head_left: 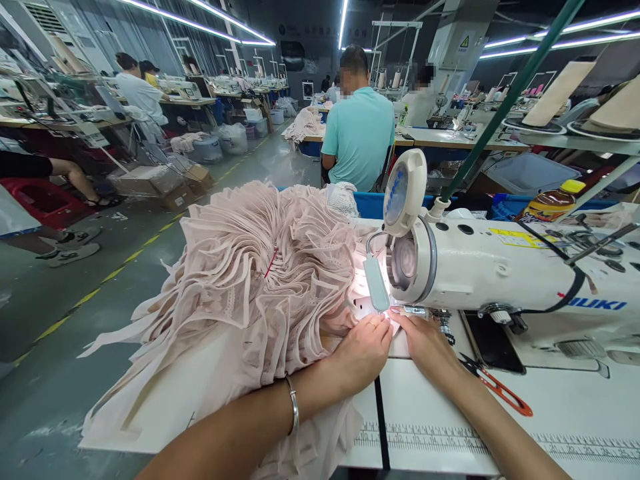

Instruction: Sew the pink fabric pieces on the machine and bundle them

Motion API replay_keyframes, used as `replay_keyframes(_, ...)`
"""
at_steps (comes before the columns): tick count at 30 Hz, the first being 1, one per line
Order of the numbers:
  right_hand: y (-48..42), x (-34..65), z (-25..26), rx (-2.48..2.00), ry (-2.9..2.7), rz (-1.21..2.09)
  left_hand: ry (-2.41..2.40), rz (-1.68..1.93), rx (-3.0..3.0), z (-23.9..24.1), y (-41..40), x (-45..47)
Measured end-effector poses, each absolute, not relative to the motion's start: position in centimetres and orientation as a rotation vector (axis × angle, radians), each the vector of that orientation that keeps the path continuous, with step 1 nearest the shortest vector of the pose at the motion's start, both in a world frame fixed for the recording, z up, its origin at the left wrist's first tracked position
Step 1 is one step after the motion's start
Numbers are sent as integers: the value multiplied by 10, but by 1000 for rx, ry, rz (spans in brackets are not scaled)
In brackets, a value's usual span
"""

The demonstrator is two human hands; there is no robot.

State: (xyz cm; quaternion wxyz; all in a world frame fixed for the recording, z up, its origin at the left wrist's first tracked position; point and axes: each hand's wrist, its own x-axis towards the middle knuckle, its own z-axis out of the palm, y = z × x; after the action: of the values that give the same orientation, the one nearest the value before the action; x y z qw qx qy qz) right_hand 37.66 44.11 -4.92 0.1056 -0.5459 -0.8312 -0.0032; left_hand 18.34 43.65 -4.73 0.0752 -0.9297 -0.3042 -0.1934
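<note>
A big heap of pale pink fabric pieces (250,287) lies on the white sewing table (450,427), spilling over its left edge. My left hand (363,350), with a ring and a silver bracelet, rests with curled fingers on the pink fabric just left of the needle area. My right hand (425,340) lies beside it, fingers pressed on the fabric under the head of the white sewing machine (500,263). The machine's small lamp (375,283) glares on the fingertips and hides what they pinch.
Orange-handled thread snips (500,390) lie on the table right of my right forearm. A person in a teal shirt (357,133) sits ahead with their back turned. Boxes (170,183) and bagged goods line the grey aisle on the left, where other people work.
</note>
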Motion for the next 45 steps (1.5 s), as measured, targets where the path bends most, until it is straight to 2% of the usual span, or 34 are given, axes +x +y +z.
replay_keyframes(10,439,374,-48,-1720,-2445,72,-1002,-639,-2836,-57,440,187)
replay_keyframes(22,442,377,-61,-1579,-2441,-172,-1027,-585,-2769,-55,434,185)
replay_keyframes(31,437,378,-55,-1617,-2144,181,-1293,-645,-3167,-22,467,163)
replay_keyframes(35,434,375,-51,-1509,-2159,238,-1204,-595,-3220,-22,484,161)
replay_keyframes(40,431,374,-53,-1458,-2202,152,-999,-622,-2980,-42,471,157)
replay_keyframes(45,432,377,-59,-1396,-2256,18,-853,-554,-2889,-40,466,156)
